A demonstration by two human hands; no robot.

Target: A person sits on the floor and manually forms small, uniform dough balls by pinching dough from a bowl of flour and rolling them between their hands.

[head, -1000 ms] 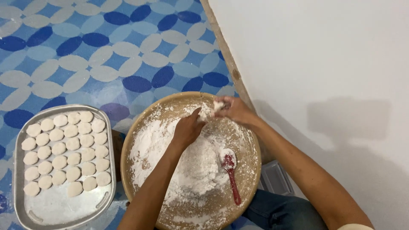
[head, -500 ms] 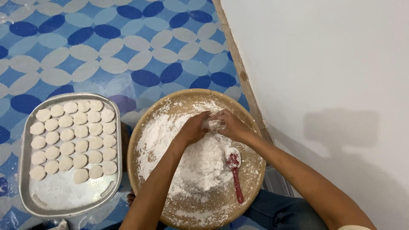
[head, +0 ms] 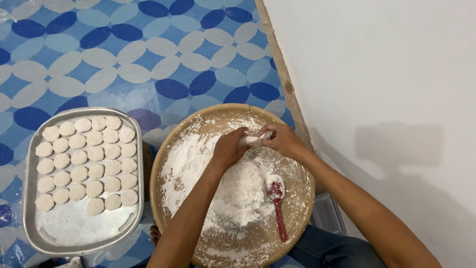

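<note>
While both hands meet over the far side of the round wooden tray [head: 302, 198], the left hand [head: 229, 149] is curled nearly closed, its fingers bent down around one end of a small piece of white dough [head: 254, 140], and the right hand [head: 283, 140] is likewise curled, pinching the other end between thumb and fingertips. The dough lies between the two hands, just above the floured surface near the tray's far rim; only a short, pale strip of it shows, and its long axis runs roughly left to right, from one hand to the other. Its exact shape is mostly hidden by the fingers. Beneath the hands a loose heap of white flour [head: 233, 193] spreads powdery and uneven across the tray, thin at the edges where the brown wood shows through. A red spoon [head: 276, 204] lies in the flour just near of the right hand, its bowl caked white and its handle pointing toward the person. To the left, beside the wooden tray, a rectangular metal tray [head: 37, 233] with rounded corners holds rows of small, flat, round dough discs [head: 87, 159], matte and pale, set close together. Both trays rest on a floor [head: 124, 59] patterned in blue and grey leaf shapes.
</note>
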